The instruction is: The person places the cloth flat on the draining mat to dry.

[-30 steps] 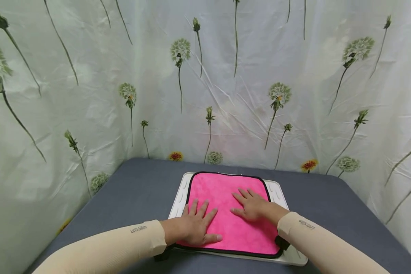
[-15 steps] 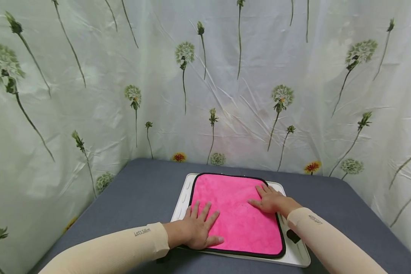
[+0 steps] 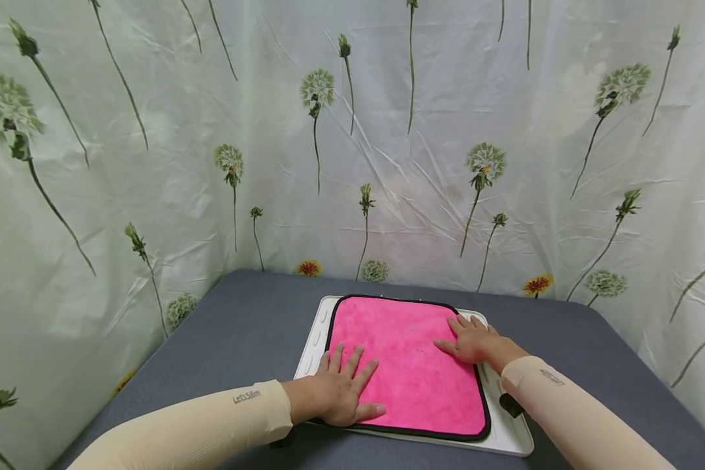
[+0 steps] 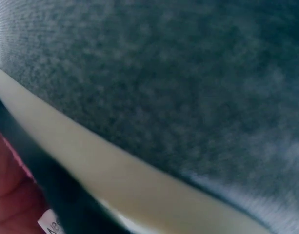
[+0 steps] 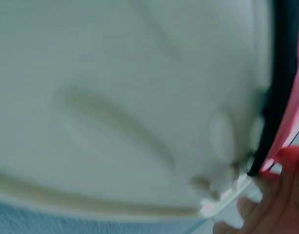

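Note:
A bright pink cloth (image 3: pixel 399 372) with a black bound edge lies flat on a white tray (image 3: pixel 512 427) in the head view. My left hand (image 3: pixel 342 390) rests on the cloth's near left part, its fingers spread straight. At the cloth's far right edge, my right hand (image 3: pixel 472 341) lies with fingers extended, the fingertips reaching over the black border. The left wrist view has part of the left hand (image 4: pixel 12 195) beside the dark edging and a small white label (image 4: pixel 50 222). In the right wrist view, the right hand's fingers (image 5: pixel 281 195) touch near the cloth's corner.
A dark grey table (image 3: pixel 258 333) carries the tray. Behind it hangs a pale curtain (image 3: pixel 388 150) printed with dandelions. Raised oval bumps (image 5: pixel 115 126) mark the tray's surface. Beige sleeves (image 3: pixel 194 418) cover both forearms.
My right hand has slid rightward from the middle of the cloth to its right edge. The left hand stays at the same place on the cloth. The head view has shifted slightly.

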`<state>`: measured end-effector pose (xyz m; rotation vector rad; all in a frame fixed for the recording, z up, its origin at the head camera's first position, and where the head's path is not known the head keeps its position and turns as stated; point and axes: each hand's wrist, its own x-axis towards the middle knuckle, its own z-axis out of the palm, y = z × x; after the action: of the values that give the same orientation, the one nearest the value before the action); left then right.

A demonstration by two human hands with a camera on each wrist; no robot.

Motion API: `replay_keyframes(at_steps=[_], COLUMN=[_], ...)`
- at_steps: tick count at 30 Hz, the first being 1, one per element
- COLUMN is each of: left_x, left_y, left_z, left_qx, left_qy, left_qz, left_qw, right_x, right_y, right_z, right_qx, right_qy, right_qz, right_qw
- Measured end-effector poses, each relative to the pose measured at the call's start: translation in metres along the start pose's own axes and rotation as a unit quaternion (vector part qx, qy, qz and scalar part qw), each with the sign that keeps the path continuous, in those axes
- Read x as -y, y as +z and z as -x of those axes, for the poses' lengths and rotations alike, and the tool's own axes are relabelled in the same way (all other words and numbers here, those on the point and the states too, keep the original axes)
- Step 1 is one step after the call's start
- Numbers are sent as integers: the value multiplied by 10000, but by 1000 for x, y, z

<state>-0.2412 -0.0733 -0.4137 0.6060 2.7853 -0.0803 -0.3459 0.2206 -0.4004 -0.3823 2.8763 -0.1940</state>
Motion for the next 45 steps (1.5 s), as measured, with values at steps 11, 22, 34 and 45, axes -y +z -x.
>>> replay_keyframes(at_steps=[11, 22, 34, 45], left_x=[8, 11, 23, 44], left_y=[9, 1, 9, 25], left_z=[-9, 8, 13, 18], left_qx=[-160, -241, 36, 516], left_qy=[89, 225, 86, 25], left_qz=[123, 154, -65, -480], left_qw=[9998, 9993, 9999, 9975], right_x=[40, -6, -25, -33], right_y=[30, 46, 49, 55], right_z=[49, 87, 107, 109], right_qx=[-674, -688, -815, -1329], right_qy=[-1487, -1354, -1582, -1845], right_qz=[68, -137, 165, 500], right_qw=[9866, 9883, 9839, 9725])
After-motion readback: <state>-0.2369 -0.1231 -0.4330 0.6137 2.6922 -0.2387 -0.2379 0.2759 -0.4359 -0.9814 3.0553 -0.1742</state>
